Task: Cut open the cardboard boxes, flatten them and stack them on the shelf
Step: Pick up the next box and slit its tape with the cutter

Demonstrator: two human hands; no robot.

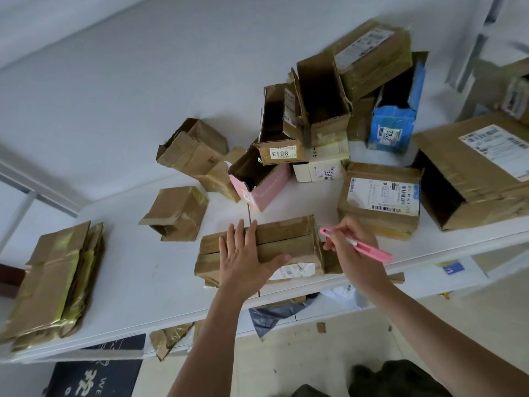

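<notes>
On the white table (128, 285), at its near edge, your left hand (246, 263) lies flat with straight fingers on the taped brown cardboard box (286, 242). Just right of that box, your right hand (350, 247) pinches a pink plastic cutter (369, 247). Far left sits a stack of flattened brown cardboard (54, 282); opened boxes (312, 110) pile up behind.

A dark doormat (94, 379) with white lettering lies on the pale floor (286, 365), near a grey plastic bag (274, 313).
</notes>
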